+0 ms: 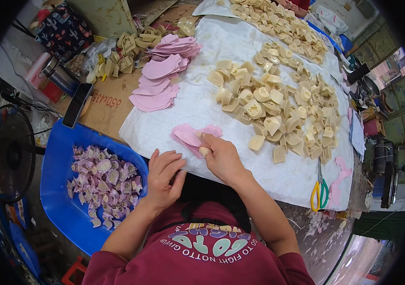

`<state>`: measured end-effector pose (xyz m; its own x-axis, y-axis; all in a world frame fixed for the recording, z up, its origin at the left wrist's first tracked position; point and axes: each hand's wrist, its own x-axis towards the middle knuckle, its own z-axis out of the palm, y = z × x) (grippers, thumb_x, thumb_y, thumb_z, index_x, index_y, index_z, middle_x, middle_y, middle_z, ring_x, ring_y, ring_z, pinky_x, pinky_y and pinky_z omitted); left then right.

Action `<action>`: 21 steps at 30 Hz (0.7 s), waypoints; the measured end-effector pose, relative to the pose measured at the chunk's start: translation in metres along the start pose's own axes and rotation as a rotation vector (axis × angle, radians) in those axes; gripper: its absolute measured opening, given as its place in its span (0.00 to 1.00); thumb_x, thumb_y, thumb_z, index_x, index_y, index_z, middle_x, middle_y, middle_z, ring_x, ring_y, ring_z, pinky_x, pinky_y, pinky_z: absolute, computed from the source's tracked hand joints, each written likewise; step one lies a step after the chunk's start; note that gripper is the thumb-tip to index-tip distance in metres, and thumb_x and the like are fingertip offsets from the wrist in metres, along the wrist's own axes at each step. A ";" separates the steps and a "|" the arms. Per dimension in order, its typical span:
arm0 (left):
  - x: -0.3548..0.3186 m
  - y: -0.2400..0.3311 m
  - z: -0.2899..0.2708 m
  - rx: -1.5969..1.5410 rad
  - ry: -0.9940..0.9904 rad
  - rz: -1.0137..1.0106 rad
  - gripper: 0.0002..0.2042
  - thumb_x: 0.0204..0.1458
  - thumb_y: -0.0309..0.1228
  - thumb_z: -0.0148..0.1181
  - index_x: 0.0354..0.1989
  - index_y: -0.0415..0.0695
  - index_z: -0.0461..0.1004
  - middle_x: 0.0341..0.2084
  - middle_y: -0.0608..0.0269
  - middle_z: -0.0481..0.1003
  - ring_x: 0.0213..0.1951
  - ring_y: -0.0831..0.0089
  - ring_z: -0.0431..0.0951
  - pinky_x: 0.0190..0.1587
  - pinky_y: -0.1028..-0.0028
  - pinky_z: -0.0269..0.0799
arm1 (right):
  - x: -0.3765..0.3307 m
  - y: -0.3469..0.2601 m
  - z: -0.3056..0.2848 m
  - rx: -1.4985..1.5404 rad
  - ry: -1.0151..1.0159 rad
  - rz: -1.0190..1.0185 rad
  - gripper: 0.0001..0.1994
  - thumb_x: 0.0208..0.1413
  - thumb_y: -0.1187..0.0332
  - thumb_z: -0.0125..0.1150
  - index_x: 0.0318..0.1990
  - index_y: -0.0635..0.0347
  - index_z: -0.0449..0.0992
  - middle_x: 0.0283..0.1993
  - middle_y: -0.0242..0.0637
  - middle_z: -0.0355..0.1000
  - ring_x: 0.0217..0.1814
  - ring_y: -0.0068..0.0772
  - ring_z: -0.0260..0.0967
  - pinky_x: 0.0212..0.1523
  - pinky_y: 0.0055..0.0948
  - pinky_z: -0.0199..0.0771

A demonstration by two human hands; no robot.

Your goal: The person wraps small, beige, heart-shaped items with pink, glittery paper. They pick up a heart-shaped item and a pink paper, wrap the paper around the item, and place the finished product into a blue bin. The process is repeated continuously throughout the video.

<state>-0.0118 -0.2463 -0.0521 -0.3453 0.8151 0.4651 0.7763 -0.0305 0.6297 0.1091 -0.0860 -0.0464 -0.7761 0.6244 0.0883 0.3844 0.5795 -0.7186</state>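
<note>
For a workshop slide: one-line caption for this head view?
Right hand presses pink sheet pieces on a white cloth, left hand resting beside.

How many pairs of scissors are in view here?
1: yellow-and-green-handled scissors on the white sheet, near its lower right edge, right of the right hand. More could be hidden among the cream pieces.

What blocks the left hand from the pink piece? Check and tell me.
Nothing visible does. The left hand rests on the white sheet, and only bare sheet lies between it and the pink piece, which the right hand is pressing down. The cream blocks lie farther off to the right.
</note>
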 end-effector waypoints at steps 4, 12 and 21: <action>0.019 0.005 0.014 0.056 -0.044 0.077 0.15 0.43 0.25 0.63 0.43 0.43 0.75 0.45 0.57 0.74 0.51 0.57 0.71 0.60 0.51 0.55 | 0.002 -0.002 -0.005 0.090 -0.019 0.047 0.15 0.54 0.74 0.56 0.50 0.66 0.73 0.36 0.52 0.76 0.36 0.49 0.75 0.38 0.38 0.74; 0.018 -0.001 0.016 0.205 -0.044 -0.044 0.20 0.41 0.29 0.67 0.47 0.44 0.75 0.51 0.51 0.69 0.53 0.57 0.66 0.59 0.56 0.53 | -0.003 0.028 -0.054 0.512 0.507 0.162 0.13 0.53 0.77 0.58 0.47 0.65 0.75 0.35 0.30 0.76 0.36 0.16 0.69 0.37 0.20 0.69; 0.055 0.035 0.043 -1.464 -0.289 -1.046 0.20 0.62 0.37 0.48 0.56 0.36 0.66 0.48 0.51 0.73 0.46 0.64 0.77 0.48 0.63 0.74 | -0.056 0.003 -0.043 -0.170 0.220 -0.475 0.17 0.39 0.78 0.57 0.41 0.62 0.75 0.44 0.40 0.74 0.48 0.43 0.71 0.50 0.39 0.69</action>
<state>0.0187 -0.1781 -0.0313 -0.1159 0.8881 -0.4448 -0.7663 0.2049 0.6089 0.1751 -0.0968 -0.0236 -0.7681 0.3577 0.5310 0.1070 0.8894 -0.4445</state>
